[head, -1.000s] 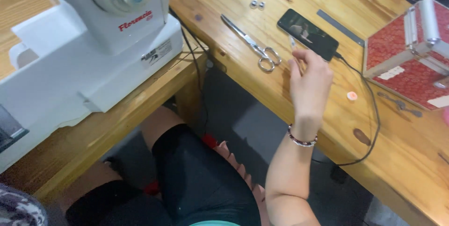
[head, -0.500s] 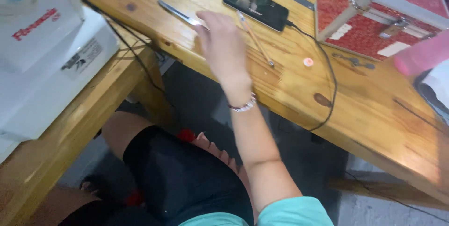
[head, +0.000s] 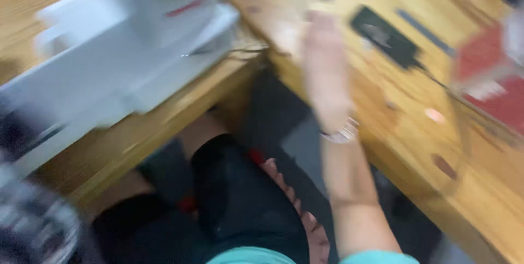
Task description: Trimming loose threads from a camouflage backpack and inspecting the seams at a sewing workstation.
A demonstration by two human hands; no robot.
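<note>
The picture is badly smeared by motion. My right hand (head: 323, 62) stretches out over the wooden table (head: 491, 198), a beaded bracelet (head: 341, 133) on its wrist. Its fingers lie near the table's near edge, left of a black phone (head: 385, 36). The blur hides whether the fingers hold anything. My left hand is out of sight.
A white sewing machine (head: 136, 45) stands on a second wooden table at the left. A red case (head: 486, 81) sits at the right, with a dark cable (head: 464, 105) running from the phone. My legs in dark shorts (head: 240, 204) fill the gap between the tables.
The camera has swung left, bringing the sewing machine back into view. My right hand stays over the table near where the scissors lay; the scissors can no longer be made out.
</note>
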